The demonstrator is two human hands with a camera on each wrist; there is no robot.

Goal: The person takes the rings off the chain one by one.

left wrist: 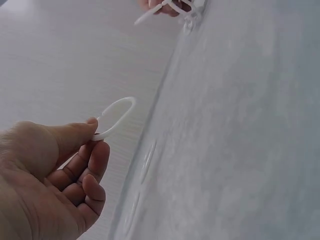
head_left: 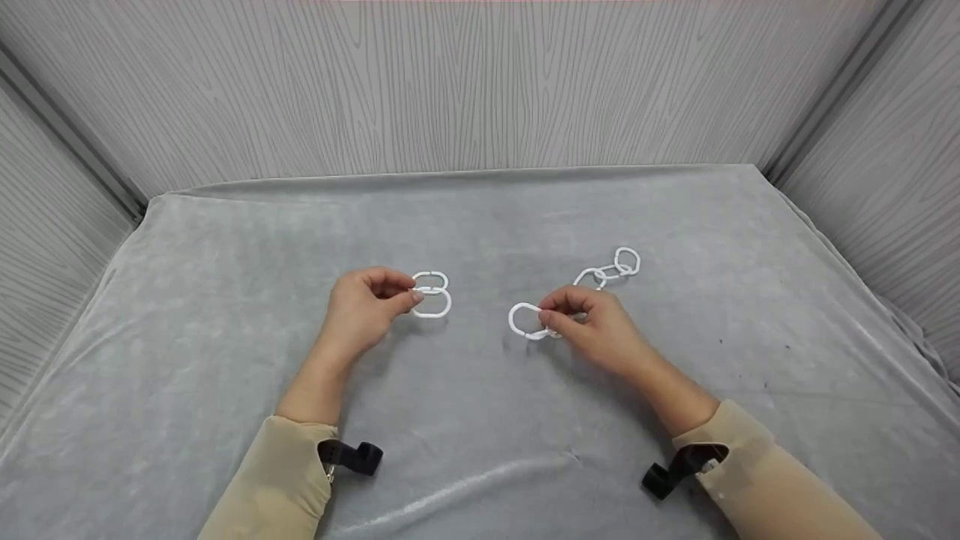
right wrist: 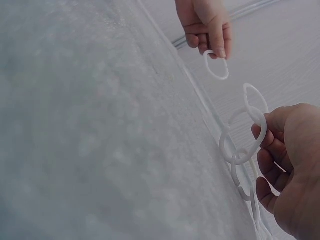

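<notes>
Between thumb and fingertips, my left hand (head_left: 358, 309) pinches a single white oval link (head_left: 449, 304), held raised in the left wrist view. Just behind it in the head view is another white link (head_left: 430, 273). The left wrist view shows two loose links lying on the cloth, one of them a thin white link (left wrist: 148, 162). My right hand (head_left: 600, 330) pinches a chain of white links (head_left: 511, 322) near one end. That end link points toward the left hand, and the chain's other links trail behind the right hand to the far right. The fingers hide part of the chain.
A grey cloth (head_left: 480, 420) with soft folds covers the table. Grey wood-grain panels (head_left: 465, 82) stand behind it and on both sides. Black wrist cameras (head_left: 367, 457) stick out from the beige sleeves (head_left: 270, 480). Small dark specks dot the cloth at right.
</notes>
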